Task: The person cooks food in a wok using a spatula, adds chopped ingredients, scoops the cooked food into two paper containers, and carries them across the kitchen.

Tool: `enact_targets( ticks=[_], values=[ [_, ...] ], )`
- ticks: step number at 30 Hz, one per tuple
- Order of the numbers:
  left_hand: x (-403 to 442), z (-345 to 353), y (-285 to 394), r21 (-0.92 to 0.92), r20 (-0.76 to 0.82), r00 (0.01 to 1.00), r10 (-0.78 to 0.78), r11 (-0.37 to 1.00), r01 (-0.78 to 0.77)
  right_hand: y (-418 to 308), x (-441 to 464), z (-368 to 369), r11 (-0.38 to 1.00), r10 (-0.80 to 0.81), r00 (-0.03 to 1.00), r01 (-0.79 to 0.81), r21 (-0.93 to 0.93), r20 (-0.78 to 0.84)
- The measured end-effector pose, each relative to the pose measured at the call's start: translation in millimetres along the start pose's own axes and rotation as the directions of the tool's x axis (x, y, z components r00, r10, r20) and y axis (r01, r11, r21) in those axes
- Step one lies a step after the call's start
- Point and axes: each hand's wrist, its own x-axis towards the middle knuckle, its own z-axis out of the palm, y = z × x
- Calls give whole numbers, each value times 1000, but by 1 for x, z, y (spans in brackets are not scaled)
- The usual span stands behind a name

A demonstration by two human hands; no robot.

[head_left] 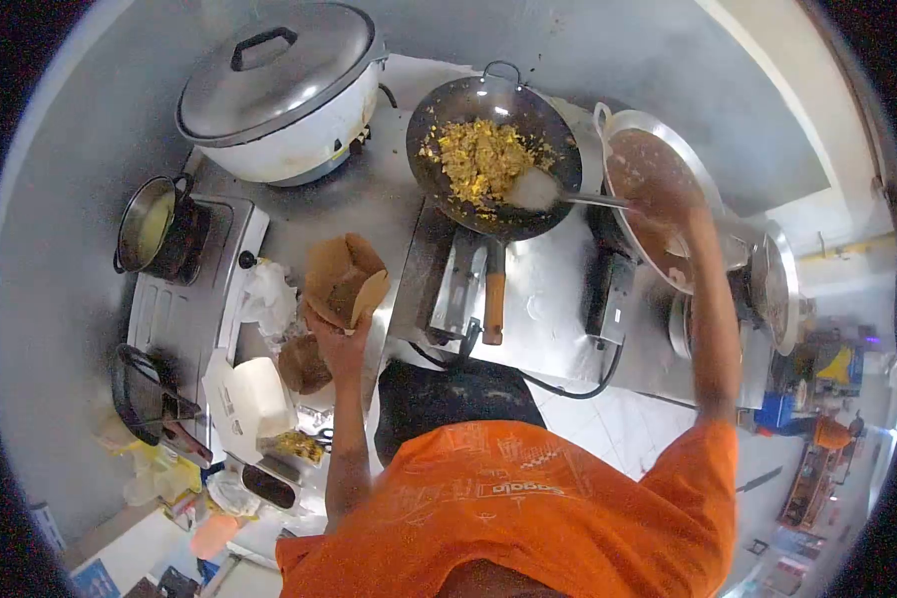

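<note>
My left hand (341, 339) is closed around the lower side of a brown paper food box (346, 277), whose flaps stand up and spread. In my right hand (671, 202) is the handle of a metal wok spatula (534, 189), its broad blade resting against the food. That food is yellow-brown fried rice (478, 157), heaped in the dark wok (439, 199). The wok sits on a burner, its wooden handle (494, 309) pointing toward me. A large pot of brownish liquid (640, 164) stands right of the wok, partly behind my right hand.
A lidded rice cooker (274, 110) stands at the back left. Left of it, a small pot (152, 224) rests on a stove (184, 309). An open white takeaway box (259, 399) and a brown bowl (304, 364) lie near my left forearm. Another person (832, 431) is far right.
</note>
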Motion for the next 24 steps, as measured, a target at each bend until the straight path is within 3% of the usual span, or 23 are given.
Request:
enact_targets(
  ticks=[2,3,6,9,12,14,15,17,19,20,21,22,24],
  values=[
    [3,10,15,78,-59,990,125,990,-120,-4,26,7,978,-35,968,-18,-209,-250],
    [3,15,28,55,-75,989,132,990,-128,-13,39,12,963,0,965,-71,-260,-263],
    [1,24,69,-137,-87,995,47,989,-59,-65,74,46,903,281,953,-222,-368,115],
    [-2,24,58,-418,-44,998,-40,908,18,-75,70,22,911,330,932,-272,-311,150],
    [-15,1,50,-176,-105,991,82,979,-100,-12,45,15,967,253,954,-247,58,-158],
    [-24,-6,28,41,-136,986,94,995,-90,52,47,36,957,152,971,-98,272,-184],
    [-22,-5,22,100,-130,985,116,990,-103,82,54,58,985,64,975,-28,168,-211],
    [-13,-2,15,163,-103,980,170,975,-152,93,85,82,940,-279,956,290,-177,88],
    [-4,11,18,121,-87,985,151,983,-140,29,99,75,951,-263,873,307,-45,410],
    [-2,20,21,77,-94,991,99,993,-92,2,93,75,978,-118,890,28,205,440],
    [-1,25,26,56,-95,991,94,995,-88,-24,88,74,867,30,888,-252,431,459],
    [1,30,30,35,-96,991,88,996,-85,-31,83,90,657,141,843,-472,588,519],
    [9,35,43,20,-122,978,169,986,-167,-50,61,109,511,66,865,-457,728,497]
  ],
)
